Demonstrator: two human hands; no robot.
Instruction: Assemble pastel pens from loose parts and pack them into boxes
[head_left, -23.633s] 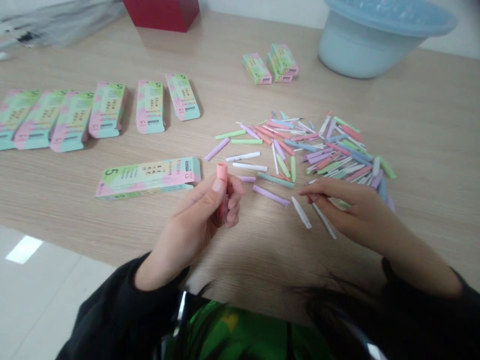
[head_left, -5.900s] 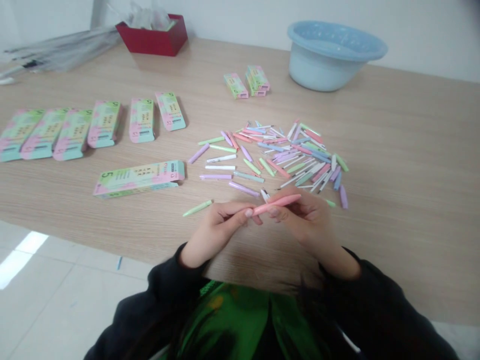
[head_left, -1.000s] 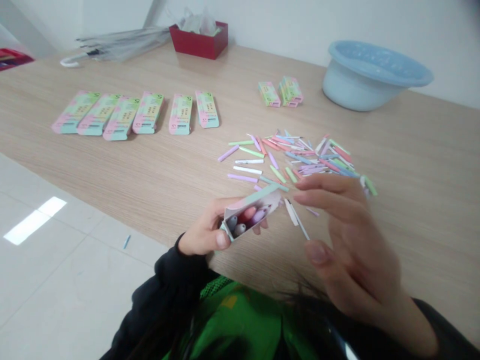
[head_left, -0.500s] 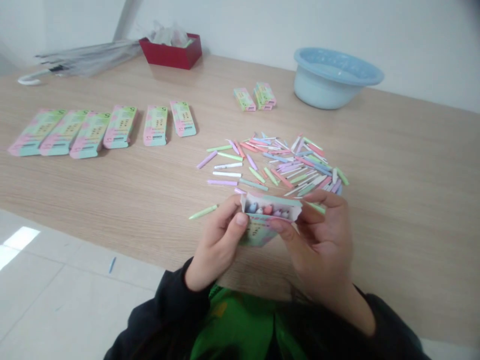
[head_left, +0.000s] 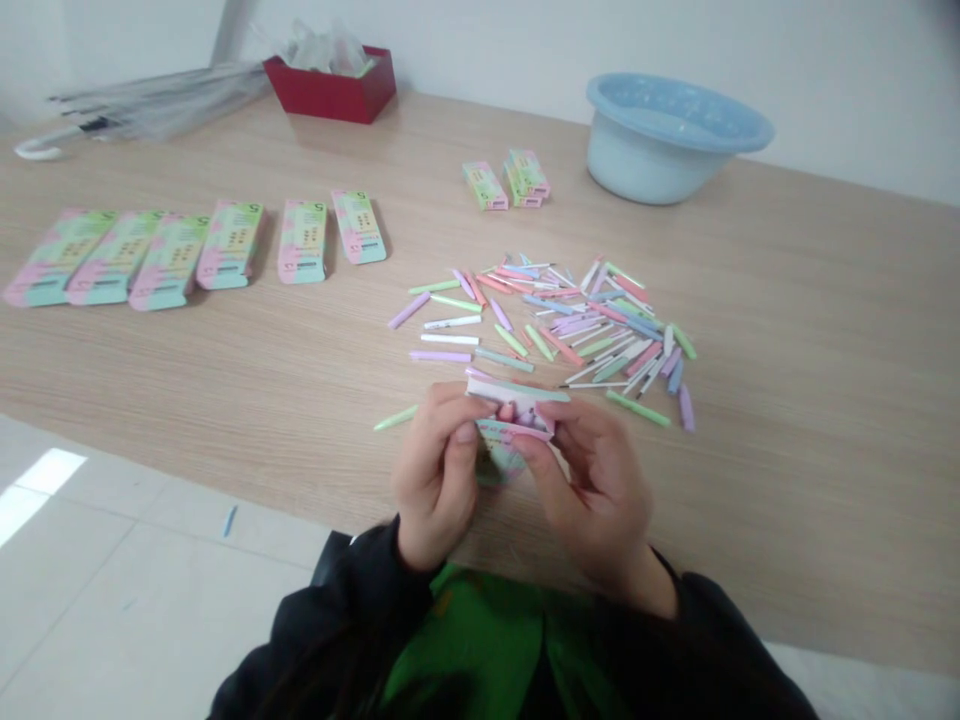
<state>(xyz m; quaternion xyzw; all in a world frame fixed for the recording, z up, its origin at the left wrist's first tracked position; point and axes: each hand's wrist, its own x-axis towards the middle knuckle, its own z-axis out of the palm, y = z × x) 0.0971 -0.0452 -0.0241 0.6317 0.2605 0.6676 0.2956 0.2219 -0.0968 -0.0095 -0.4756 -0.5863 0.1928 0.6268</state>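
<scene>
Between my hands is a small pastel box (head_left: 501, 455), its top open toward me and its flap standing up at the back. Several coloured pen ends show inside, partly covered by fingers. My left hand (head_left: 442, 460) grips the box's left side, thumb in front. At the right end, my right hand (head_left: 592, 480) pinches the box between thumb and fingers. Just beyond the box, a loose spread of pastel pens (head_left: 577, 320) lies on the wooden table (head_left: 787, 400). One green pen (head_left: 396, 418) lies apart, left of my left hand.
Several pastel boxes (head_left: 302, 240) lie in a row at the left. Smaller boxes (head_left: 486, 186) sit farther back. A blue basin (head_left: 660, 150), a red box (head_left: 330, 92) with plastic in it and a clear umbrella (head_left: 165, 105) stand or lie near the wall.
My right hand has moved left and in against the box, near its opening. The box's back flap now stands up, and my left fingers have come over its left end. The view has shifted slightly.
</scene>
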